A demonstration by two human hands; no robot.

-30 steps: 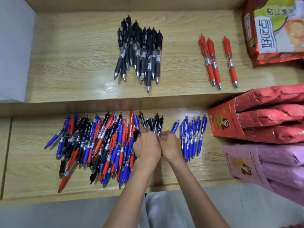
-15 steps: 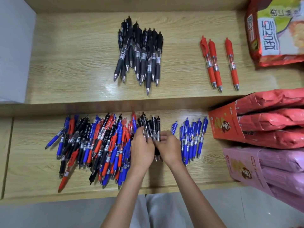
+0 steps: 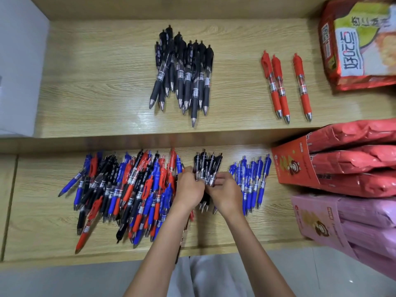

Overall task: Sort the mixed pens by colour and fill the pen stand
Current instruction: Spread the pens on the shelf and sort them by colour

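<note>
Sorting stands partly done: left hand (image 3: 188, 189) and right hand (image 3: 225, 194) together clamp a bunch of black pens (image 3: 206, 166) just right of the large mixed pile (image 3: 128, 189), blue pens (image 3: 250, 181) lie further right, a sorted black heap (image 3: 184, 71) and three red pens (image 3: 282, 86) lie behind it, and no pen stand is visible.

The shelf (image 3: 107, 82) is light wood with visible grain and a soft sheen. The black pens (image 3: 207, 168) have glossy plastic clips and clear barrels. The red pens (image 3: 280, 88) have matt rubbery grips and shiny metal tips. The snack bags (image 3: 353, 133) are crinkled glossy film.
</note>
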